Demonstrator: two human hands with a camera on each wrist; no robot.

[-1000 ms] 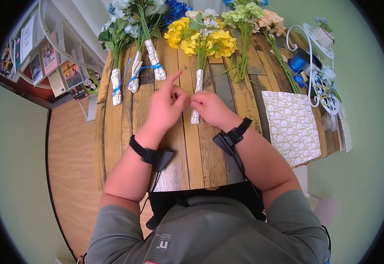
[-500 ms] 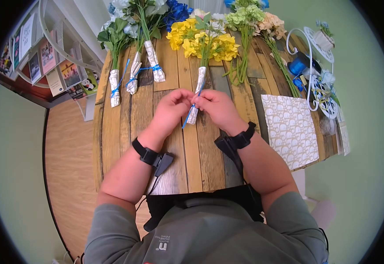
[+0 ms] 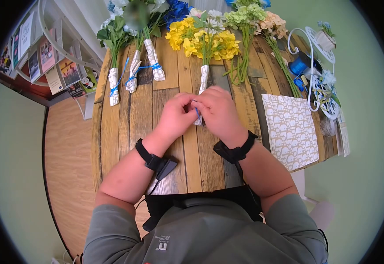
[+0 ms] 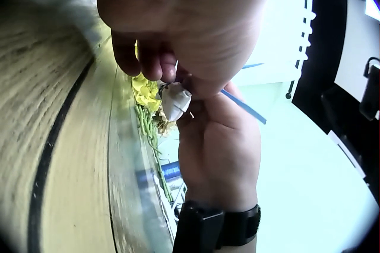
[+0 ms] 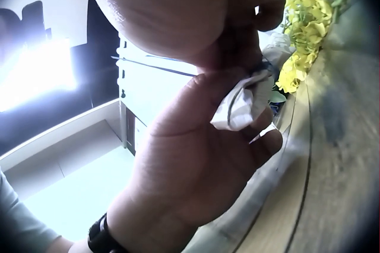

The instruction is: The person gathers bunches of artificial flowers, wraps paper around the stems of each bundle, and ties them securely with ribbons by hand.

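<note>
Pinching blue ribbon (image 3: 197,113) with left hand (image 3: 178,114) and right hand (image 3: 221,115), by the paper wrap (image 3: 203,77). Has that wrap pointing long ways out to yellow flowers (image 3: 220,45), partly under the right hand.

- Rough wooden planks, streaked with dark grain, surface the desk (image 3: 165,132).
- Pale, creased wrapping that looks like paper covers the stems of the bouquet of yellow flowers (image 3: 204,75).
- A patterned sheet (image 3: 291,132) lies smooth and paper-like.
- Blue ribbon (image 3: 298,67) shines on its spool.
- Matt gray cloth forms the shirt (image 3: 192,237).
</note>
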